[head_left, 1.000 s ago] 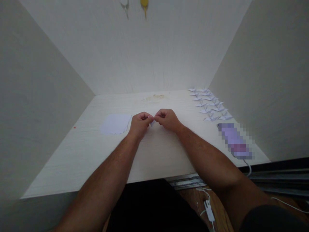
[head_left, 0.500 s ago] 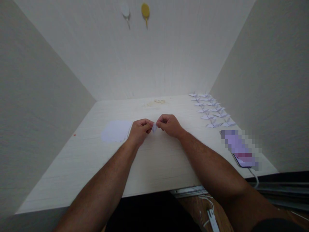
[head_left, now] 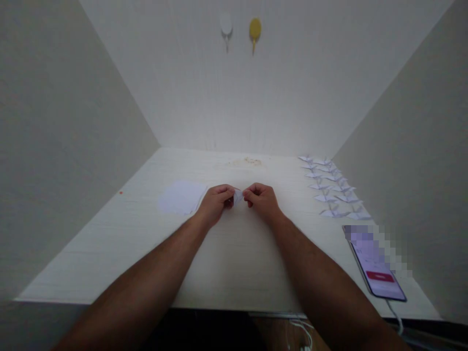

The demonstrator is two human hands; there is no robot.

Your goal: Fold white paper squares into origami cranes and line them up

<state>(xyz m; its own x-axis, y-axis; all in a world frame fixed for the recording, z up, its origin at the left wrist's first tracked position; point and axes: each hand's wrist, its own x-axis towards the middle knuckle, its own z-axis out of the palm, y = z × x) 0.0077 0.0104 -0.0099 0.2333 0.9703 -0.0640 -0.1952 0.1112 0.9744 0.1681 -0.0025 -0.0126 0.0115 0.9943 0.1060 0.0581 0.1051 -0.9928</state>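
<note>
The left hand [head_left: 215,202] is curled in tight, thumb and forefinger pinched on one side of a small folded piece of white paper [head_left: 237,196]. The right hand [head_left: 261,200] is curled the same way and pinches the other side. The paper sits between the two sets of fingertips over the middle of the desk (whether it rests on the surface or hangs just above it, I cannot tell). Both forearms reach in across the near edge.

Just beside the left hand, toward the left edge, lies a flat stack of white square paper sheets [head_left: 182,197]. Well apart from the right hand, two rows of small white folded paper cranes [head_left: 331,187] run along the right edge from the far right corner. Near the near right corner a dark-framed smartphone with a lit screen [head_left: 378,268] lies flat, with a thin white cable [head_left: 394,312] leaving its near end.

The stretch from the hands to the near edge is open. So is the stretch behind them, apart from a faint brownish smear [head_left: 246,161] by the far edge and a tiny red speck [head_left: 121,193] near the left edge.

The pale wood-grain desk [head_left: 109,253] is boxed in by plain white panels [head_left: 54,146] on the left, back and right. High on the back one hang a white hook [head_left: 226,25] and a yellow hook [head_left: 255,29], side by side.
</note>
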